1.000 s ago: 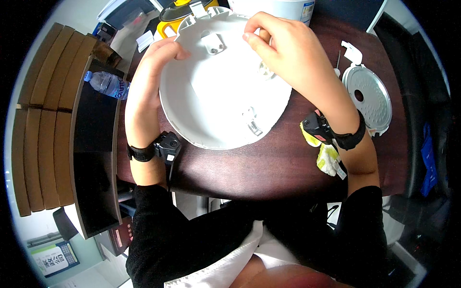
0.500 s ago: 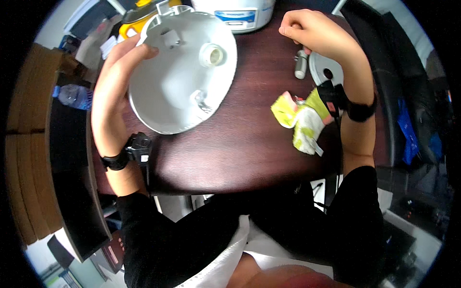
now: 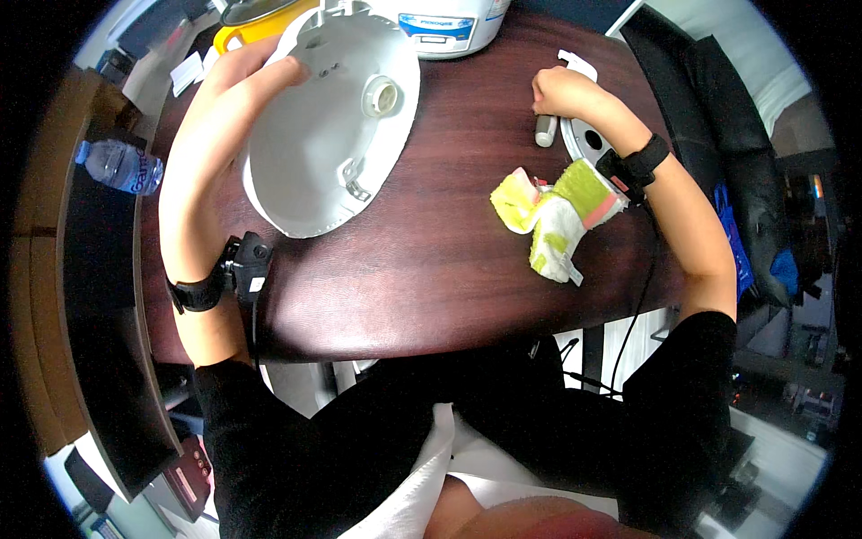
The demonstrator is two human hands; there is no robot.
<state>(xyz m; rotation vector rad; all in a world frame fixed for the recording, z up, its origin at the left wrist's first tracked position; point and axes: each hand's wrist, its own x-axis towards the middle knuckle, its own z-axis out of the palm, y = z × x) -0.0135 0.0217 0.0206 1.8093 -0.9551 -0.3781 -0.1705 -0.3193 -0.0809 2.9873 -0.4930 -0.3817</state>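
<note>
- Head view: white dish-shaped housing [image 3: 328, 126] tilted up off dark wood surface [image 3: 449, 260], far rim near rice cooker [image 3: 449, 22]
- Risk, judged: one-handed hold, housing liable to slip or tip
- Left hand [image 3: 247, 85]: grip clamped on housing rim
- Right hand [image 3: 561, 94]: grip curled round small grey cylinder [image 3: 545, 135], beside yellow cloth [image 3: 557, 216]
</note>
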